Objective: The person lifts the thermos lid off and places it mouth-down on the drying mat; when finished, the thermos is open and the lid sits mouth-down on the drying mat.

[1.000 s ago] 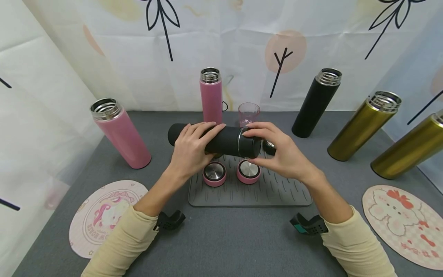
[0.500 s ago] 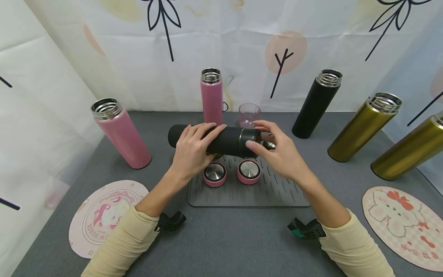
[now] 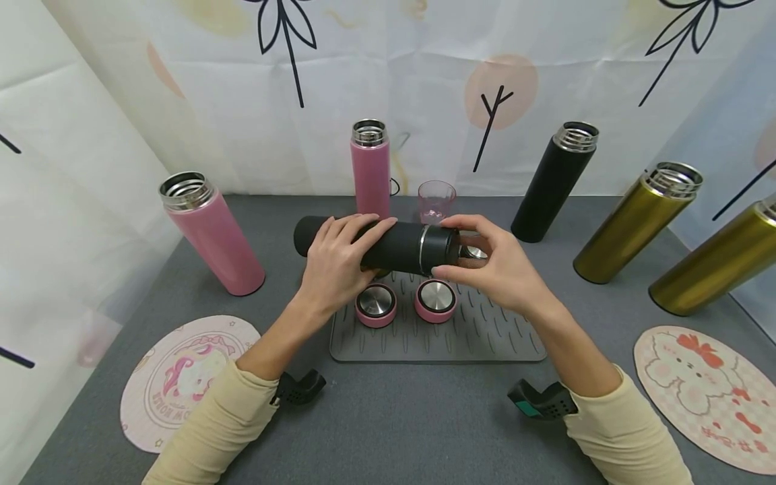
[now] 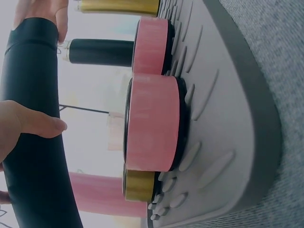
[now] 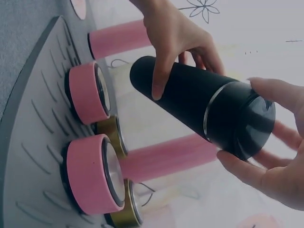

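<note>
Lying sideways in the air over the drying mat (image 3: 485, 343) is a black thermos bottle (image 3: 397, 244). My left hand (image 3: 339, 259) grips its body from above, thumb on the near side. At the right end, my right hand (image 3: 494, 256) holds the black lid (image 3: 439, 249) by its edge. The right wrist view shows thumb and fingers spread round that lid (image 5: 230, 118), with a silver ring between lid and body. Below, two pink lids (image 3: 376, 322) rest on the mat, steel faces up. Gold lids (image 5: 111, 133) stand behind them, and another black lid (image 3: 475, 254) is partly hidden by my right hand.
Two lidless pink bottles (image 3: 212, 242) stand at left and back. A lidless black bottle (image 3: 553, 185) and two gold bottles (image 3: 636, 222) stand at right. A pink-tinted glass (image 3: 436, 199) is behind the held thermos. Round placemats (image 3: 182, 384) lie on both sides.
My right hand loosened on the lid, shifted its fingers to the right, then closed round the lid again. The left hand and the thermos stay nearly in place.
</note>
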`<control>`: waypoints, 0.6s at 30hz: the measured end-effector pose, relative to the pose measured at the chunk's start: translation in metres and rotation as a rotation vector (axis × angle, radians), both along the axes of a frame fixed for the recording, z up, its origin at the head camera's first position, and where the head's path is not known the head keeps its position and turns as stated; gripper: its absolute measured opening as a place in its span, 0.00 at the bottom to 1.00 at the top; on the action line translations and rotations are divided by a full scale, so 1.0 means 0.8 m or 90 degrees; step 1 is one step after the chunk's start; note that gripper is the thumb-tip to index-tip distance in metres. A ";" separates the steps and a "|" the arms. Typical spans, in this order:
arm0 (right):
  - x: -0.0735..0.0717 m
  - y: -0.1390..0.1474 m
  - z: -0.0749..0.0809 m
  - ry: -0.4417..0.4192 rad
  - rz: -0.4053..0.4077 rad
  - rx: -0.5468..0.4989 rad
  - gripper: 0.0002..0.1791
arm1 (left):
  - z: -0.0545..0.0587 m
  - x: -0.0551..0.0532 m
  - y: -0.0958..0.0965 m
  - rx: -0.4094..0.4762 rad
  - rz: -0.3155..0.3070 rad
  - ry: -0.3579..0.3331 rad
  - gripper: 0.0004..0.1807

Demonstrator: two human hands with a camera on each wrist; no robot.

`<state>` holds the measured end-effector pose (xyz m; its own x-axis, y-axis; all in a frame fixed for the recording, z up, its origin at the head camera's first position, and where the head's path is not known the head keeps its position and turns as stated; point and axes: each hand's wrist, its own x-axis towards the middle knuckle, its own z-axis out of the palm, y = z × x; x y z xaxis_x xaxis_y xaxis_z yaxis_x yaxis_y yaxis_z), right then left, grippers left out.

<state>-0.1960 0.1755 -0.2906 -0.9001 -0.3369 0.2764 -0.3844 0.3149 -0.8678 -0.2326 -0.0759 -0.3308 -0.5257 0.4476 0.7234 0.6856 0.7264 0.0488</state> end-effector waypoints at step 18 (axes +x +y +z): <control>-0.002 0.020 0.012 0.292 0.039 0.037 0.37 | 0.010 -0.004 -0.018 0.067 0.000 -0.079 0.43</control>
<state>-0.1978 0.1913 -0.2813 -0.6670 -0.4123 0.6205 -0.7439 0.3221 -0.5856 -0.2359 -0.0904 -0.3229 -0.6143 0.3734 0.6952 0.6696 0.7128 0.2088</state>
